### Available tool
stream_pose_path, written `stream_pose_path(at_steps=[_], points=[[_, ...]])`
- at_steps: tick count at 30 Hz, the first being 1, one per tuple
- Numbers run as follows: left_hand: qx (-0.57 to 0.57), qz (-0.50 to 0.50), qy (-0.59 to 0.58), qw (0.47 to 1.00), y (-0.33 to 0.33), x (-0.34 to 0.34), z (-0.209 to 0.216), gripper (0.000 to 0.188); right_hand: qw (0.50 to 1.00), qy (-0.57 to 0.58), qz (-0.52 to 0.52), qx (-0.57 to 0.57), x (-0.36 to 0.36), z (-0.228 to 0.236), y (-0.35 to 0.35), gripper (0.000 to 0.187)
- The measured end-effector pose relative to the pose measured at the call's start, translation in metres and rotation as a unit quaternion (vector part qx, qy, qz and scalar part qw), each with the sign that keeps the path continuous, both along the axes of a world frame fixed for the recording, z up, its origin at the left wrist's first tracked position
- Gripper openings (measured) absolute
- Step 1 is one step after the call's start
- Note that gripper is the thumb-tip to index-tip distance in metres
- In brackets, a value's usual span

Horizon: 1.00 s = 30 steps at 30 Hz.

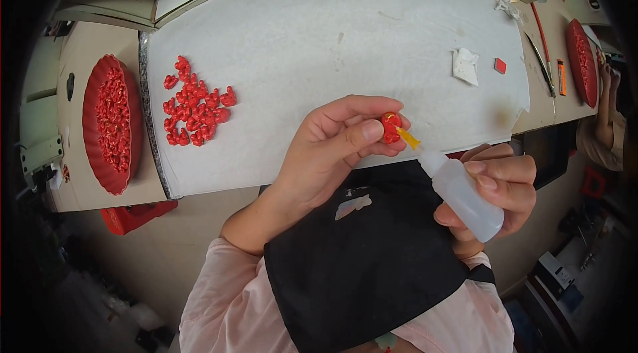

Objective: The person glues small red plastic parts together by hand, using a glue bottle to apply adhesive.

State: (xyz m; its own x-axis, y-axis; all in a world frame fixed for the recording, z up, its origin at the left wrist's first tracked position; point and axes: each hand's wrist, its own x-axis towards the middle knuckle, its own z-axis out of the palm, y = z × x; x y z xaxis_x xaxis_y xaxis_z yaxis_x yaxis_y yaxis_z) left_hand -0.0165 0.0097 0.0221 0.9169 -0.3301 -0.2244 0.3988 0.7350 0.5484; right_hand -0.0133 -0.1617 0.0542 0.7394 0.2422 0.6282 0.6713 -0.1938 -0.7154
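Observation:
Between the thumb and fingers of my left hand (pixel 342 137) is a small red figurine (pixel 391 128) with yellow marks on it. My right hand (pixel 502 183) grips a translucent white squeeze bottle (pixel 467 199), tilted so that its yellow nozzle tip (pixel 409 138) points up and left. The tip is at the figurine's right side; whether it touches cannot be made out. Both hands are above the near edge of the white-covered table (pixel 299 60). Left of them, a loose pile of similar red figurines (pixel 196 104) lies on the covering.
A red fluted tray (pixel 93 147) full of small red pieces stands at the far left, another red tray (pixel 577 67) at the far right. Crumpled white paper (pixel 465 66), a small red square (pixel 500 66) and an orange-labelled strip (pixel 561 78) lie rightward. A person's arm (pixel 605 110) shows beyond.

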Motion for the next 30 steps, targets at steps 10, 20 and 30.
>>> stream_pose_path(at_steps=[10, 20, 30], points=[[-0.002, -0.001, 0.002, 1.000, 0.0006, 0.0001, 0.0000, 0.023, 1.000, -0.008, 0.000, 0.009, 0.0011, -0.0011, 0.0017, 0.042], [-0.001, 0.001, -0.003, 1.000, -0.0003, 0.0004, 0.0002, 0.023, 1.000, 0.001, 0.003, 0.008, -0.0007, -0.0001, 0.0020, 0.042], [0.001, -0.003, -0.004, 1.000, -0.0009, 0.0001, -0.0004, 0.022, 1.000, -0.004, -0.002, 0.021, 0.0002, -0.0024, 0.0032, 0.043]])
